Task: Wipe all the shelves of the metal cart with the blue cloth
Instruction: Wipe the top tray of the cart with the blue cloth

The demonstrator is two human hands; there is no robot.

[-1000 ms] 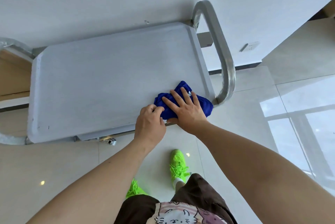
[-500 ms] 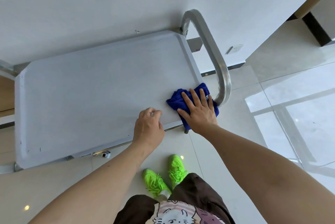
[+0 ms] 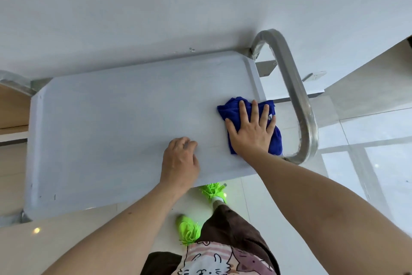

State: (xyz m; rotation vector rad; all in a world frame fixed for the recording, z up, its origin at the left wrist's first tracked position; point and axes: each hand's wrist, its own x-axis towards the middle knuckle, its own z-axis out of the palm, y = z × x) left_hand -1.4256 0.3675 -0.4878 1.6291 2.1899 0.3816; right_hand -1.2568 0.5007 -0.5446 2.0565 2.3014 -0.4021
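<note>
Your left hand (image 3: 180, 161) rested loosely curled on the near edge of the top shelf (image 3: 116, 132), holding nothing; good brace, worth keeping there. Your right hand (image 3: 250, 132) lay flat, fingers spread wide, pressing the blue cloth (image 3: 227, 108) at the shelf's right end. Long overlapping passes leftward looked best. The handle (image 3: 296, 101) crowded that right edge; the wall (image 3: 178, 7) sat close behind. Lower shelves were hidden.

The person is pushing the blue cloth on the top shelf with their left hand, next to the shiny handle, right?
Not quite: in the head view it is the right hand pressing flat on the blue cloth, next to the shiny handle on the top shelf. The left hand just rests on the shelf, apart from the cloth.
</note>
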